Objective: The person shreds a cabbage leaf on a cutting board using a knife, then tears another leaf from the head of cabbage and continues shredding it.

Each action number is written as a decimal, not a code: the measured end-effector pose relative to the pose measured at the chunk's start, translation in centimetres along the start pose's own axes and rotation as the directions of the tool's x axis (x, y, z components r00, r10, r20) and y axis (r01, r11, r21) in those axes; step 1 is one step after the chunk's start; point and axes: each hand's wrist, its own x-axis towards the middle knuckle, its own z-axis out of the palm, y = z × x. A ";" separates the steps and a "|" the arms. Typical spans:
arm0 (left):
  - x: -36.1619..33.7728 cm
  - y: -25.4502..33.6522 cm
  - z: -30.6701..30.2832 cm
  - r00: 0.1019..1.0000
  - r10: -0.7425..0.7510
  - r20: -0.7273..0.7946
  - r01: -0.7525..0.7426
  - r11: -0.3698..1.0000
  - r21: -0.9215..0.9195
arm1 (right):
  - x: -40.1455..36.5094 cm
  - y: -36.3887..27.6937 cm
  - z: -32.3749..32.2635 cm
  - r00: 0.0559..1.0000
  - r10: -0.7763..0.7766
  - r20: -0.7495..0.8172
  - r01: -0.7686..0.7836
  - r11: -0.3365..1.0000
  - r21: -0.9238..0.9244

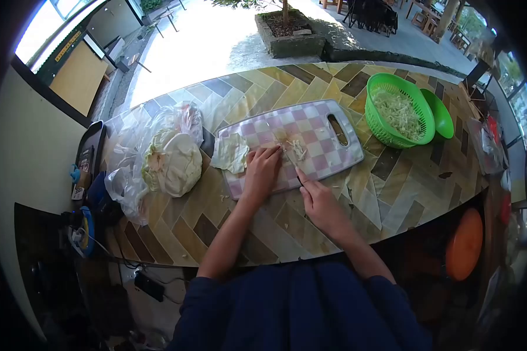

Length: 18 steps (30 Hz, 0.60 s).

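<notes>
A checkered pink-and-white cutting board (319, 131) lies across the middle of the table. My right hand (322, 207) grips a knife (291, 157) by its dark handle, the blade pointing away over the board. Close to the blade, my left hand (263, 167) presses down with its fingers together; what lies under them is mostly hidden. Shredded cabbage (299, 150) sits just right of the blade. Left of my left hand, pale cabbage leaves (231, 153) rest on the board's left end. Farther left is a cut cabbage head (173, 164) on a clear plastic bag (125, 152).
A green basket (373, 120) holding shredded cabbage stands at the back right, beside a green bowl (442, 117). A dark tray (91, 140) lies at the left edge. An orange round stool (465, 244) is below the table's right side.
</notes>
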 end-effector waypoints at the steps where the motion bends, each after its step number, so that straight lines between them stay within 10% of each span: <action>1: 0.1 -0.3 0.0 1.000 0.017 -0.013 -0.017 1.000 0.000 | -0.1 0.0 0.1 1.000 -0.012 -0.014 0.012 1.000 -0.004; 18: 0.0 -0.1 0.3 1.000 -0.022 -0.004 0.022 1.000 -0.016 | 1.3 0.6 1.9 0.999 0.031 -0.011 -0.032 0.970 -0.239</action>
